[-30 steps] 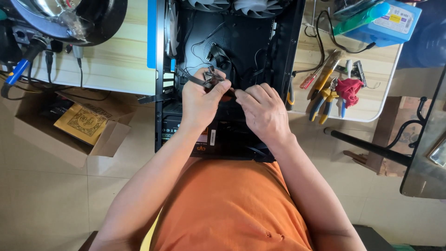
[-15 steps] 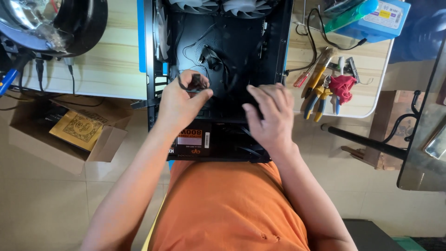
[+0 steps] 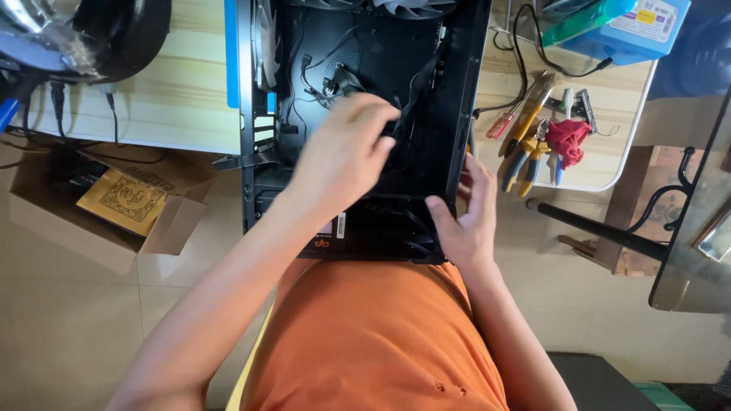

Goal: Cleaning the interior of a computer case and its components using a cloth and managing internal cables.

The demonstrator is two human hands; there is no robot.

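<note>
A black computer case (image 3: 250, 114) lies open on a wooden table (image 3: 175, 99), with loose black cables (image 3: 316, 72) inside and fans (image 3: 415, 6) at its far end. My left hand (image 3: 343, 156) reaches into the middle of the case, slightly blurred, its fingertips pinched on a black cable (image 3: 417, 87) that runs toward the right wall. My right hand (image 3: 466, 217) rests at the case's near right corner, fingers spread and holding nothing, with its thumb on the inner edge.
Pliers (image 3: 524, 156), a red-handled screwdriver (image 3: 502, 123), a red cloth (image 3: 567, 138) and a blue box (image 3: 636, 30) lie on the table right of the case. An open cardboard box (image 3: 114, 202) sits on the floor at left. A black metal stand (image 3: 601, 236) is at right.
My left hand has moved right and deeper into the case with the cable. My right hand has left the centre and dropped back to the case's right edge.
</note>
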